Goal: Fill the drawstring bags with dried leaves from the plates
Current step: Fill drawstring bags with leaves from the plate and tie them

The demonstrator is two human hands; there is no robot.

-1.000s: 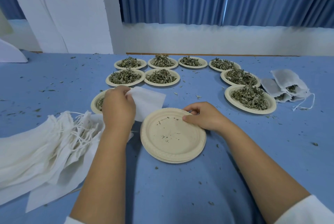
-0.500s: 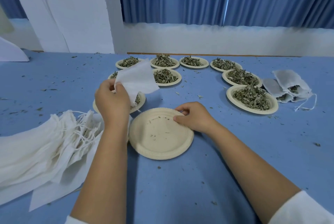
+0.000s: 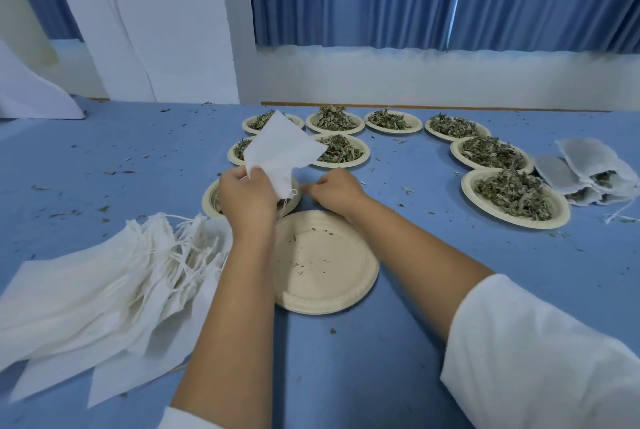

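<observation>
My left hand (image 3: 246, 198) pinches an empty white drawstring bag (image 3: 282, 151) by its mouth end and holds it up over a plate of dried leaves (image 3: 210, 198) that the hand mostly hides. My right hand (image 3: 334, 191) hovers just right of the bag's mouth with fingers curled; whether it touches the bag is unclear. An empty paper plate (image 3: 362, 290) with a few crumbs lies near me under both wrists. Several plates heaped with dried leaves (image 3: 341, 148) sit behind, and the fullest (image 3: 516, 198) is at the right.
A fanned pile of empty white bags (image 3: 104, 283) with loose strings lies at the left. Filled bags (image 3: 588, 169) rest at the far right beside the plates. Leaf crumbs dot the blue table (image 3: 519, 290). A white wall and blue curtains stand behind.
My left hand has lifted the bag higher and further back. My right hand let go of the empty plate's rim and moved up toward the bag's mouth.
</observation>
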